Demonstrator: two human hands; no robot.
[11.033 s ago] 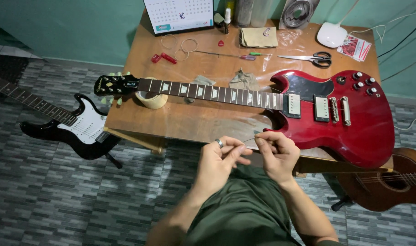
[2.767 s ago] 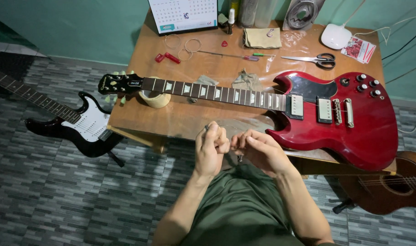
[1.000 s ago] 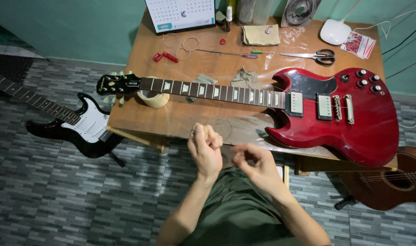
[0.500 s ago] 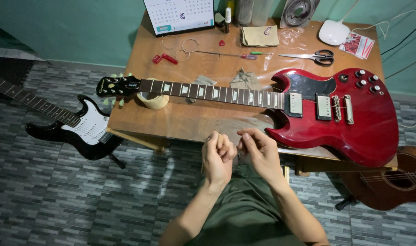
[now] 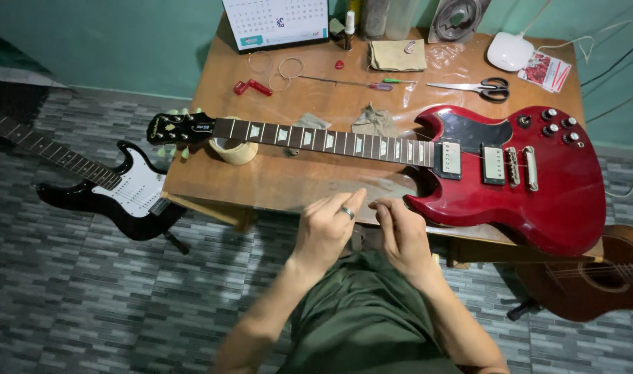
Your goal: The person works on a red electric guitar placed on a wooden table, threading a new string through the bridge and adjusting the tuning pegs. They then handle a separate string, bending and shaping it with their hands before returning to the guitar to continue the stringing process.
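My left hand point(image 5: 328, 227), a ring on one finger, and my right hand point(image 5: 398, 232) are held close together just over the front edge of the wooden table point(image 5: 275, 183). Their fingertips nearly meet, pinched toward each other. Whether something thin runs between them I cannot make out. Right behind them a red electric guitar point(image 5: 524, 176) lies flat on the table. Its neck point(image 5: 316, 138) points left and rests on a roll of tape point(image 5: 235, 150). My green-trousered lap is below the hands.
At the back of the table lie scissors point(image 5: 479, 86), a screwdriver point(image 5: 358, 83), a red tool point(image 5: 253, 87), coiled strings point(image 5: 283, 69), a folded cloth point(image 5: 396, 54), a calendar point(image 5: 275, 21) and a white device point(image 5: 510, 50). A black-and-white guitar point(image 5: 119, 190) stands on the floor left, a brown acoustic one point(image 5: 597, 280) right.
A second ago my hands were apart, the left one a fist. They have come together, and my fingers now stretch toward each other at the table edge.
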